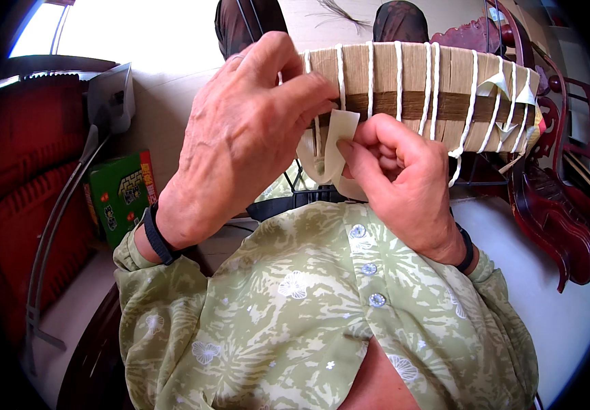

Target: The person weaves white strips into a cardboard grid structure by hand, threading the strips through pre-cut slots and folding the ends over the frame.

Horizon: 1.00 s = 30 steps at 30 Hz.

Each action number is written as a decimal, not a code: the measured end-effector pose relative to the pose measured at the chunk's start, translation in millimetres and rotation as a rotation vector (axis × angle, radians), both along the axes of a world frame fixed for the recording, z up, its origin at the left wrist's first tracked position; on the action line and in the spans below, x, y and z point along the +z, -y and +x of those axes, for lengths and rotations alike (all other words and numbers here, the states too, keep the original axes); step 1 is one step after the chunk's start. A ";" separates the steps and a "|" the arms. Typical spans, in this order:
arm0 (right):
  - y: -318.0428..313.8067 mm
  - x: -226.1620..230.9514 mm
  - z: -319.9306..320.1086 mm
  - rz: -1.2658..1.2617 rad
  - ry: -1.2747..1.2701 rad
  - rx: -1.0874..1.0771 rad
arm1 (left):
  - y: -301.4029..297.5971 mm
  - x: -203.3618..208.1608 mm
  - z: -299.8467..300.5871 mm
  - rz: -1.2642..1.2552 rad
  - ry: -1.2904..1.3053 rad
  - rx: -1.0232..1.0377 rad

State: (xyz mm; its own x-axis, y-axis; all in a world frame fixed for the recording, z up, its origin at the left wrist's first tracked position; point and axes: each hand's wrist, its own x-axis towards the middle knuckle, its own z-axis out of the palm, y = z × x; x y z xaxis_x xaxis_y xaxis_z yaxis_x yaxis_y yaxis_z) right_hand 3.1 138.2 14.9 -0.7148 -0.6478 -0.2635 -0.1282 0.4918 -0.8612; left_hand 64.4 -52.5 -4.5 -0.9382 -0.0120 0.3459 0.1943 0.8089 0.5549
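In front of me, a long tan band of thin upright strips (455,75) with a dark brown stripe is wrapped at intervals by white cords (399,75). My right hand (401,174) is closed, thumb and forefinger pinching a cream flat strip (343,133) that loops below the band's left part. My left hand (240,130) reaches over the band's left end. Its thumb and forefinger come together at the band's face beside a cord. What lies between them is hidden. Small pale folded pieces (496,83) stick out among the cords toward the right end.
Black wire bars (315,198) stand under the band. At left are red ribbed objects (29,137), a green box (121,198) and a curved grey metal arm (63,212). Dark-red carved wooden furniture (558,205) stands at right. Two dark-clothed knees (401,24) show beyond.
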 end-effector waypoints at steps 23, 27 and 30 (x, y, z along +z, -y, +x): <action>6.7 -11.3 12.5 -0.107 -0.054 -0.104 | -6.3 -0.8 3.4 0.451 0.064 0.101; 6.8 -9.4 13.0 -0.144 0.013 -0.180 | -11.5 3.6 5.7 0.514 0.083 0.166; 5.9 -12.9 12.1 -0.191 -0.017 -0.196 | -12.6 3.8 5.2 0.508 0.113 0.191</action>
State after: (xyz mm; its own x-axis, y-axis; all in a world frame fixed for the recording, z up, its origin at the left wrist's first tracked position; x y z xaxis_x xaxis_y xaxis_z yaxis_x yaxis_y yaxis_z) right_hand 15.2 132.4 2.0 -0.8347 -0.5335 -0.1368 -0.0620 0.3377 -0.9392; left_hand 69.6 -39.9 -0.8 -0.9338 -0.3251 0.1497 -0.0130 0.4489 0.8935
